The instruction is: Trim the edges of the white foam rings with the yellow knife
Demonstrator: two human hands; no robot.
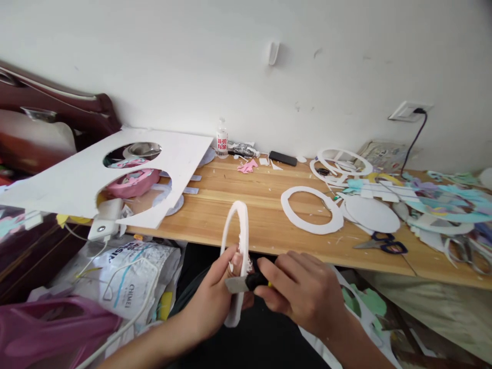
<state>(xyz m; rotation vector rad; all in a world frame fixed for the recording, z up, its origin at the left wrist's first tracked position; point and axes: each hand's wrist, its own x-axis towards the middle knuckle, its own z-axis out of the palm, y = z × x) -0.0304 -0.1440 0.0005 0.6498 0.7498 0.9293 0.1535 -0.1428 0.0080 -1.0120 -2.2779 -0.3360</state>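
Observation:
A thick white foam ring (243, 225) stands nearly edge-on above my lap, in front of the table edge. My left hand (213, 300) is closed round its lower part, with the thumb near the inner side. My right hand (303, 287) grips a craft knife (257, 281) with a black handle and a bit of yellow. Its flat blade points left and lies across the ring beside my left fingers; I cannot tell how deep it sits. Ragged white crumbs cling to the ring's right edge near the blade.
On the wooden table (246, 179) lie another white ring (286, 210), blue-handled scissors (384, 243), white discs (372, 212) and a phone (283, 158). A bottle (222, 138) stands near the wall. A white board with round holes (65, 174) overhangs at left.

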